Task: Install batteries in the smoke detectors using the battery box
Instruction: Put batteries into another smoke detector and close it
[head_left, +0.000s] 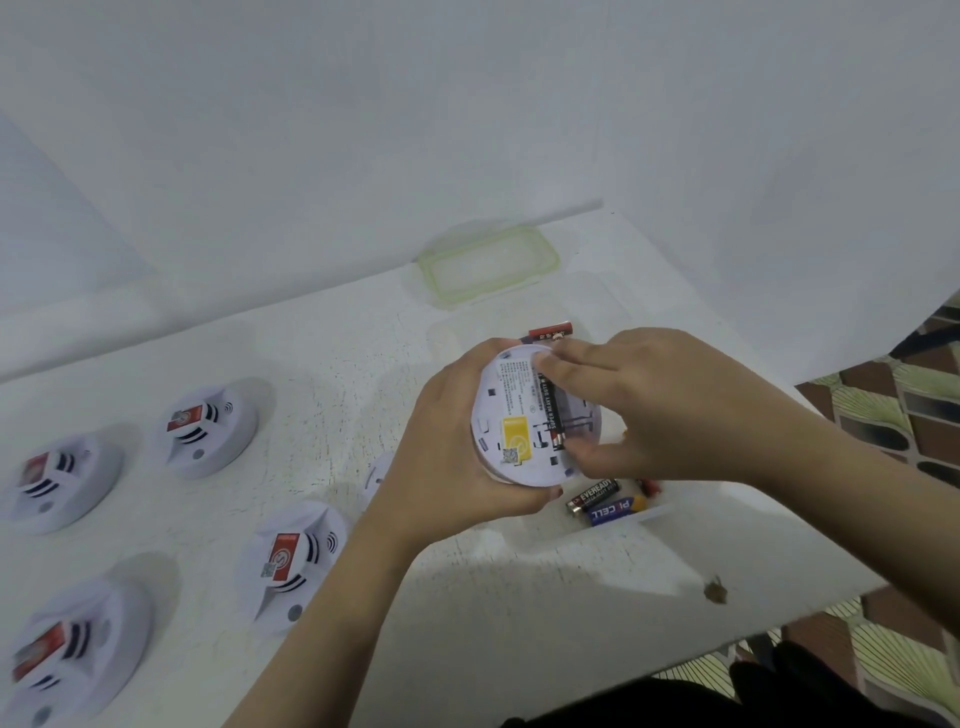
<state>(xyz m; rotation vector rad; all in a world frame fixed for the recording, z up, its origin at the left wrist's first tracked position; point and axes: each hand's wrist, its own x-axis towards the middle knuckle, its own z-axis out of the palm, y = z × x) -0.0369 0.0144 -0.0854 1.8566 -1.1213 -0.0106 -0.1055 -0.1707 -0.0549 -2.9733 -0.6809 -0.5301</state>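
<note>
My left hand (447, 441) grips a white smoke detector (511, 415) turned back side up, with a yellow label and printed text showing. A black battery (549, 413) lies in its compartment. My right hand (660, 405) pinches that battery between forefinger at its top end and thumb at its bottom end. Below the detector sits the clear battery box (639, 517), holding several loose batteries (605, 501); one red battery (550, 330) shows above the detector. Much of the box is hidden by my hands.
Several white smoke detectors with red stickers lie face up on the white table (332, 374) at left: one (208, 428), another (60, 480), a third (291, 564). The box's green-rimmed lid (488, 265) lies by the wall. The table edge runs along the lower right.
</note>
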